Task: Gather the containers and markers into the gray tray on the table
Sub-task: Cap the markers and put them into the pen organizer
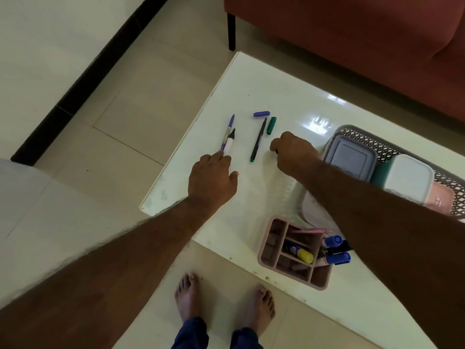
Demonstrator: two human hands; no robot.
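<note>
Reaching over table (251, 79), left hand (212, 177) fingertips touching purple marker (227, 132), right hand (293, 152) curled pinching small dark item.

I have one view only — the head camera, worn high and looking steeply down over both forearms at the white table (251, 91) and the tiled floor (120, 117). It faces forward and down; my own bare feet (187, 295) show at the bottom edge, a red sofa (352, 41) at the top. The wide lens bends the edges — the arms loom large and near, the table corner sits mid-frame. No second view shares the scene.
</note>
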